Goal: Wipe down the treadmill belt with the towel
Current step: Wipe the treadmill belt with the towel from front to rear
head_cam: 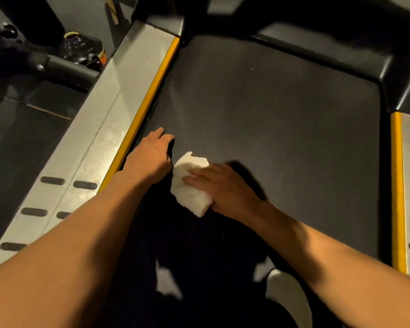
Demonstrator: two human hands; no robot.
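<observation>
Fingers [197, 174] of the right hand [225, 188] lie flat and a little apart on top of the white towel [191, 200] and press it down. The thumb is hidden. The towel is folded into a thick pad. It sits on the treadmill belt [270, 110], right under those fingers. One end sticks out past the fingertips and the other end is by the heel of the hand.

Just beside the towel, on the side the right fingertips point to, is the left hand [149, 155]. Its fingers [162, 138] are loose and close together, with the tips down on the belt. It holds nothing. Whether this hand touches the towel is hard to tell.

The belt is dark grey and bumpy. It goes on far ahead of both hands. Right next to the left fingers runs a yellow strip [152, 95], and past it is a silver side rail [100, 129] with small black pads [52, 180]. Well apart from the right fingers, across the belt, is a second yellow strip [398, 185]. Far ahead of the fingers, at the end of the belt, is a shiny black cover [317, 43]. Behind both hands, dark trouser legs [199, 268] hide part of the belt.
</observation>
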